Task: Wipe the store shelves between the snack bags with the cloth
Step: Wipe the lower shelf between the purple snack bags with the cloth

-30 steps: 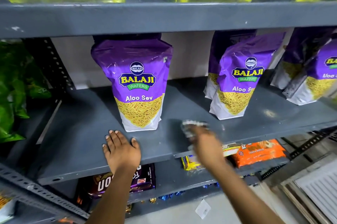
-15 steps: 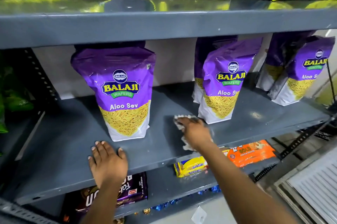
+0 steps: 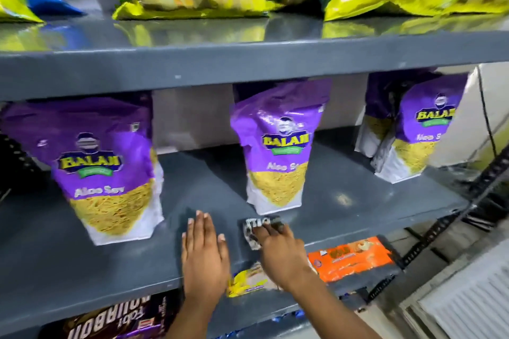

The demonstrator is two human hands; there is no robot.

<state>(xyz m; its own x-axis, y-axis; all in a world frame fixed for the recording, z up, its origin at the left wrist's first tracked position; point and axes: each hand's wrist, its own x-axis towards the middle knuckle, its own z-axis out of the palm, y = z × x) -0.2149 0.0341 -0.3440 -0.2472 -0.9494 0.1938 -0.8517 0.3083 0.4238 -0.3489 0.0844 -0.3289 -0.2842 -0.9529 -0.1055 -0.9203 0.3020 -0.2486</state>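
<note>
Cloth [image 3: 256,231] low centre on the grey shelf [image 3: 358,201], bunched in the right hand [image 3: 281,253]'s clenched grip, left hand [image 3: 205,253] flat and released beside it; a wide swipe could topple the purple bag [image 3: 278,154] just behind.

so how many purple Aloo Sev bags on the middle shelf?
4 visible: one left, one centre, and two at the right, one in front and one behind it. More may be hidden behind these.
</note>
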